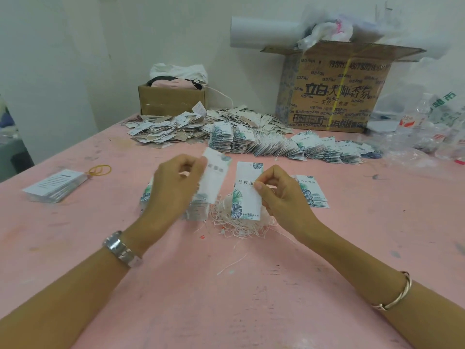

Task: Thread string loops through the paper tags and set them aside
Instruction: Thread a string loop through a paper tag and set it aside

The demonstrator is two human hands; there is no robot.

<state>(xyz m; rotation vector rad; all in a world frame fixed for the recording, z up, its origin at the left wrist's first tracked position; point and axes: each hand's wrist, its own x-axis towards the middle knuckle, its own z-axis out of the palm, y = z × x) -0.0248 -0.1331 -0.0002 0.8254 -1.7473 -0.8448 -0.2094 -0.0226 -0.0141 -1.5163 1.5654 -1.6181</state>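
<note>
1. Left hand (173, 187): fingers curled, pinching a paper tag (214, 177) near its top edge. The tag is lifted off the surface (226, 298) and blurred, so I cannot tell whether string is in it.
2. Right hand (281, 195): thumb and forefinger pinch a second tag (247, 197) at its side edge. It is upright with the print facing the camera, probably so the top end stays free for threading.
3. String loops (239, 222): a loose tangle on the surface between the two hands and just below them, within easy reach.
4. Stack of tags (313, 195): just beside the right hand, likely the supply.
5. Rows of tags (302, 147): overlapped further back, well apart from the hands; judged to be the set-aside place.
</note>
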